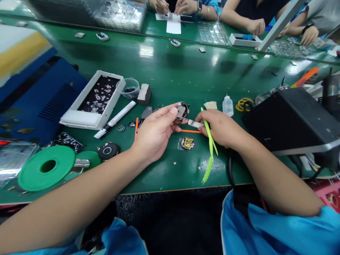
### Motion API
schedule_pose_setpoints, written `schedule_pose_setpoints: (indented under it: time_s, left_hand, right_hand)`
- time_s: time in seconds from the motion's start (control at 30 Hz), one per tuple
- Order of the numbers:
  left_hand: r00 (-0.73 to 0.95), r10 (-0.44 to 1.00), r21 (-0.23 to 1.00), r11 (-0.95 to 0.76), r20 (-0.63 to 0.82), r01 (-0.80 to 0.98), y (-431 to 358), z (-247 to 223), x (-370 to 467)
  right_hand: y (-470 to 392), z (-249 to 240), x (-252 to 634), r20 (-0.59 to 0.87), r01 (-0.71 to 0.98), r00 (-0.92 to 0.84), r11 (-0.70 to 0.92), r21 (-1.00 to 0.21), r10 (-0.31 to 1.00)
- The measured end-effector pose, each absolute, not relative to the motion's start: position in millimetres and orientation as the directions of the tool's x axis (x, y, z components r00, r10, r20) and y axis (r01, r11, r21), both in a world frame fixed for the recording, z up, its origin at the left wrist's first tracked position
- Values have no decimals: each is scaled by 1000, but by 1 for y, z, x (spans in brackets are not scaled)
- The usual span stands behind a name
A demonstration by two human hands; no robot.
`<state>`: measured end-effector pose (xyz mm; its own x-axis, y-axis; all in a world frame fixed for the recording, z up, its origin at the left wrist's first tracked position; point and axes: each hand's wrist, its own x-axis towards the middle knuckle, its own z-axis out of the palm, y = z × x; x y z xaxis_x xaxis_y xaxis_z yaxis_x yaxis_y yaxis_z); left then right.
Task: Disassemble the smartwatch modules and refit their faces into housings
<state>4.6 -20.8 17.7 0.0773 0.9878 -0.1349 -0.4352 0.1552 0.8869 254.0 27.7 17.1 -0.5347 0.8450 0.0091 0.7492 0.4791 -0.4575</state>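
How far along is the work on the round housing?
Looks done: the round housing is open, its inside exposed. In hand: the left hand holds it; the right hand holds a pale flat strip and a lime-green strip. Possibly left: the yellow-centred round part lies apart on the green table; whether it belongs inside is unclear.

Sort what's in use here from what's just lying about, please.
Apparently in use:
round case, in the left hand
pale strip and lime-green tool, in the right hand
perhaps the yellow-centred disc, below the hands

Lying about:
green spool
white marker
squeeze bottle
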Motion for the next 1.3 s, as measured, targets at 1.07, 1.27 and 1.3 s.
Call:
schedule_pose_setpoints:
  time_s: [1.07, 1.27, 1.3]
  left_hand:
    - [46, 989, 901, 145, -138, -410, -24, 23, 5]
    - [28, 989, 911, 144, -144, -386, -22, 22, 4]
    - [22, 989, 911, 143, -146, -386, -22, 22, 4]
  right_hand:
    - [83, 8, 302, 269, 809, 132, 53, -585, 954]
    - [69, 19, 298, 501, 785, 60, 269, -557, 863]
    - [63, 26, 294, 578, 775, 45, 336, -534, 815]
